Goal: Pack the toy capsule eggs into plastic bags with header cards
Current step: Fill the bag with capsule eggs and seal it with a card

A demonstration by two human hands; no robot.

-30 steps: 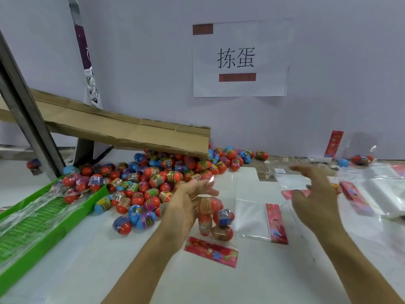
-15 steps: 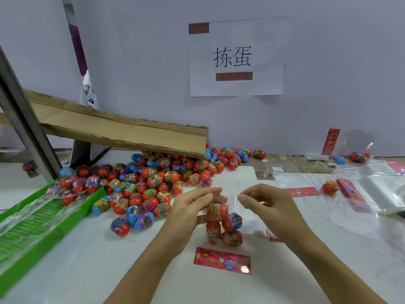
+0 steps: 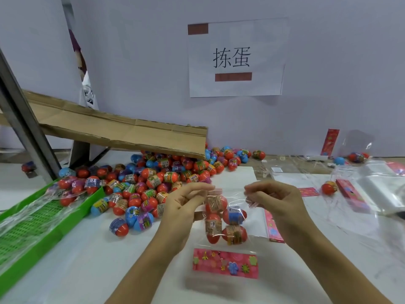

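Four capsule eggs (image 3: 225, 222) sit in the plastic bag (image 3: 235, 207); my left hand (image 3: 186, 207) and right hand (image 3: 276, 200) pinch its open mouth above the tabletop (image 3: 87, 266).

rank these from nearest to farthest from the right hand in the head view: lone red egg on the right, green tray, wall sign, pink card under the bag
From the right hand:
1. Lone red egg, just to its right.
2. Pink card, below and toward the person.
3. Wall sign, up on the back wall.
4. Green tray, far left.
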